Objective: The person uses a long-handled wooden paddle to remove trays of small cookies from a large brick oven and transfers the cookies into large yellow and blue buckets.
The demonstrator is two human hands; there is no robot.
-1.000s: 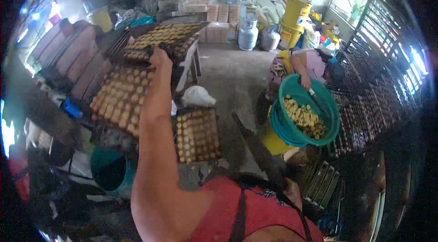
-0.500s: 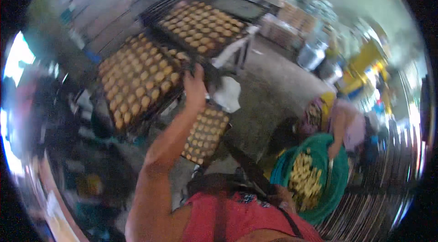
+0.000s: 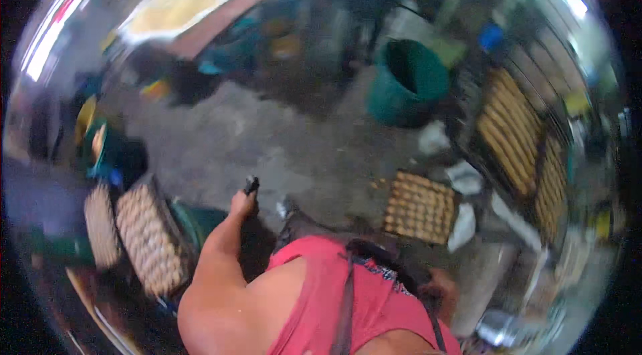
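Note:
My left hand (image 3: 244, 202) is closed on a small dark object (image 3: 251, 184), held out low over the grey floor (image 3: 267, 128). My right hand (image 3: 438, 285) is blurred at my right side against a dark shape, its fingers hard to make out. Near it, a tray of round golden baked pieces (image 3: 418, 204) lies low ahead of me, with white crumpled bags (image 3: 461, 228) beside it. Further right stand large dark trays of baked rows (image 3: 508, 128).
A green tub (image 3: 408, 81) stands on the floor ahead. At left are trays of pale rounds (image 3: 150, 238) and green containers (image 3: 190, 224). Toward the back are a board (image 3: 221, 21) and a pale sheet or tray (image 3: 177, 4) with yellowish contents. Much is blurred.
My view has swung left, away from the trays and the other person with the green basin. My left hand has come away from the trays and down, holding a dark object.

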